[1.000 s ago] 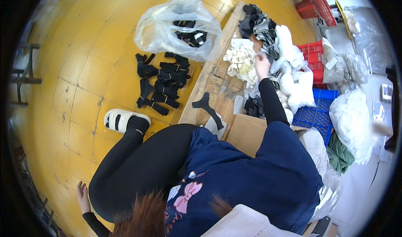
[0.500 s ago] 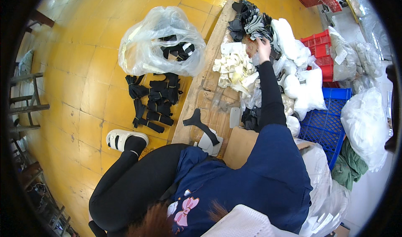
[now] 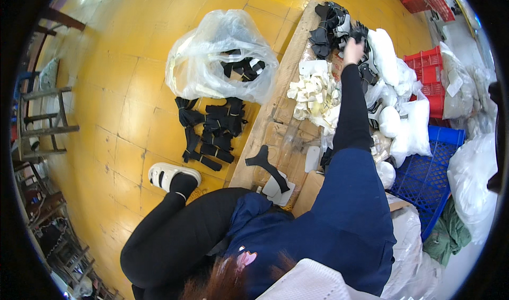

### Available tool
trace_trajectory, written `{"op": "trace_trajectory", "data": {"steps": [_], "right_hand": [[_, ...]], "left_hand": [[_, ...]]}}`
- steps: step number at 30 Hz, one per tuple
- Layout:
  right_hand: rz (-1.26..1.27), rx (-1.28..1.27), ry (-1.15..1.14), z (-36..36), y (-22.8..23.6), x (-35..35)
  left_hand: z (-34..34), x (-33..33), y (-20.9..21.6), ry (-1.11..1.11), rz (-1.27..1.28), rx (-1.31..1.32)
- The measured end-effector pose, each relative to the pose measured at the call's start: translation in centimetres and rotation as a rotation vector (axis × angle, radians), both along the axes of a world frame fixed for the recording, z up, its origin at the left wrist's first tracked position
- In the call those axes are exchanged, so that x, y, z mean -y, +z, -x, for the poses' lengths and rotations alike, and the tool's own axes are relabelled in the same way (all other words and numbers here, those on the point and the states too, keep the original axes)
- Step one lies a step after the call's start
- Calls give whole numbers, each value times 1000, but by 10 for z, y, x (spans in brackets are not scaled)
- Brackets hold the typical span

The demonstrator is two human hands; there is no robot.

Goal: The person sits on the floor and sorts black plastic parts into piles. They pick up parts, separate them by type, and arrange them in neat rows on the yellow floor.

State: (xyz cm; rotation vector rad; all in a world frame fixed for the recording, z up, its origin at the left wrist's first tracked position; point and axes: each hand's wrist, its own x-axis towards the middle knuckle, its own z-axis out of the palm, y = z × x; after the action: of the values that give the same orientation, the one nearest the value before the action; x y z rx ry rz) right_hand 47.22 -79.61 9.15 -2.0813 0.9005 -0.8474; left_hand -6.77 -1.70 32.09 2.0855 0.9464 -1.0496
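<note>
Our right hand (image 3: 353, 51), its grip hidden from us, meets dark pieces (image 3: 360, 31) near the far edge of the worktop (image 3: 269, 114), apparently picking, which likely calls for a neat pinch.

Right hand (image 3: 353, 51): against a dark bundle (image 3: 359, 31). Just left of hand: dark-and-grey bundles (image 3: 324, 39). Just right: white packet (image 3: 383, 56). Farther right: red crate (image 3: 427, 69). Below and left of hand: cream pieces (image 3: 314, 96), heaped. Well left: clear bag (image 3: 212, 35) containing black pieces (image 3: 244, 68).
</note>
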Motion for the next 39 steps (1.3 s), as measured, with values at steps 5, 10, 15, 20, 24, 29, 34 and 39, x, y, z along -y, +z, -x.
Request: {"op": "trace_trajectory", "data": {"steps": [5, 10, 15, 20, 24, 29, 34, 39], "right_hand": [[-485, 362, 84, 67, 53, 43], [-930, 59, 475, 99, 175, -9], [-1003, -112, 959, 86, 248, -183], [-939, -421, 1719, 105, 282, -382], [-894, -663, 2142, 158, 299, -531], [-617, -347, 2478, 229, 318, -657], [471, 853, 2269, 260, 321, -697], [523, 973, 2473, 232, 314, -714]], "left_hand": [[14, 7, -13, 42, 42, 71], [-2, 6, -1, 2, 18, 350], [-102, 13, 52, -94, -237, 871], [-163, 61, 90, -234, -211, 1160], [-157, 47, 85, -220, -57, 1296], [-128, 10, 63, 164, 418, 1156], [-118, -8, 55, 636, 336, 1324], [-107, -22, 53, 577, 303, 1314]]}}
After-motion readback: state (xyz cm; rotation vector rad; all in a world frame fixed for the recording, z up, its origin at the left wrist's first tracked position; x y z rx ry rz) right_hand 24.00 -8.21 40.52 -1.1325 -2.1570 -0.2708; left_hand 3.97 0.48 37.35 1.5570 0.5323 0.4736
